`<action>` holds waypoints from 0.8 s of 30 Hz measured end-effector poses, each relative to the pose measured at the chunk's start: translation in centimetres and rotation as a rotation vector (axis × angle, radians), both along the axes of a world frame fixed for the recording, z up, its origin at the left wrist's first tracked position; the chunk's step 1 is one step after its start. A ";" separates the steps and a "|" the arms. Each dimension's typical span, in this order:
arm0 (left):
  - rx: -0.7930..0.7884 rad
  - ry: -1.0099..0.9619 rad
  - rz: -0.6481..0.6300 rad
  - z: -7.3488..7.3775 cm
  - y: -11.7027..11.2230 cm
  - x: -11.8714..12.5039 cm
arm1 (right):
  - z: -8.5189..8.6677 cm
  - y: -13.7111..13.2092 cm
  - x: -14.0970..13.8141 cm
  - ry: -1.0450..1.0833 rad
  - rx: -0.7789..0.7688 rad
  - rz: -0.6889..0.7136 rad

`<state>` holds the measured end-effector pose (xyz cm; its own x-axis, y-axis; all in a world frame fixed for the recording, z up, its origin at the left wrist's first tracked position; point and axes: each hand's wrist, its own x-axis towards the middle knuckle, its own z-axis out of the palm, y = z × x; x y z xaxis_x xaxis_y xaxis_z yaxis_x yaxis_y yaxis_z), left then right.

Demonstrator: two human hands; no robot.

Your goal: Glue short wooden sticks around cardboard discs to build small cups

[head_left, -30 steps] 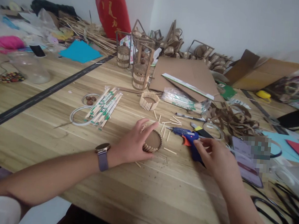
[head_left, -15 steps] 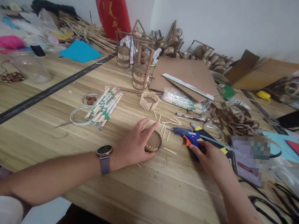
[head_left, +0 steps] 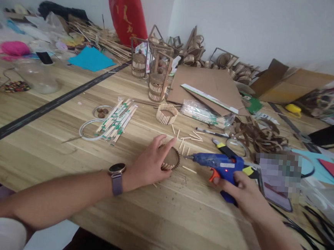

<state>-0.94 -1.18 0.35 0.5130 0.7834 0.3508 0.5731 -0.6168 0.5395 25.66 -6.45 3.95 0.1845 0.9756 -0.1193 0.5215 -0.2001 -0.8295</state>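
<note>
Both hands are busy: my left hand (head_left: 149, 163) lies open on a stick-rimmed brown cardboard disc (head_left: 173, 158) on the surface (head_left: 177, 214), and my right hand (head_left: 244, 193) grips a blue, orange-triggered glue gun (head_left: 220, 163) beside it.

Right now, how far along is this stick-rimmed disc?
Done: short sticks line the near rim of the cardboard disc under the left hand. In hand: the right hand grips the glue gun, nozzle toward it. Left: loose sticks lie unattached.

Soft even daylight, blurred edges
</note>
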 end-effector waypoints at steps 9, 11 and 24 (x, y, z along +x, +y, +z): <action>-0.027 0.007 0.005 0.4 -0.2 -0.1 | -1.6 -1.0 -1.3 0.068 -0.033 0.169; -0.016 0.006 0.000 0.4 -0.3 -0.1 | -1.6 -1.1 -1.5 0.020 -0.011 0.208; 0.001 0.006 -0.009 0.0 -0.3 -0.4 | -1.7 -1.8 -1.6 -0.168 0.049 0.395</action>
<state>-1.29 -1.46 0.36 0.5219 0.7785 0.3485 0.5711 -0.6224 0.5351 24.11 -8.24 2.26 -0.1911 0.9790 -0.0716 0.6789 0.0792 -0.7299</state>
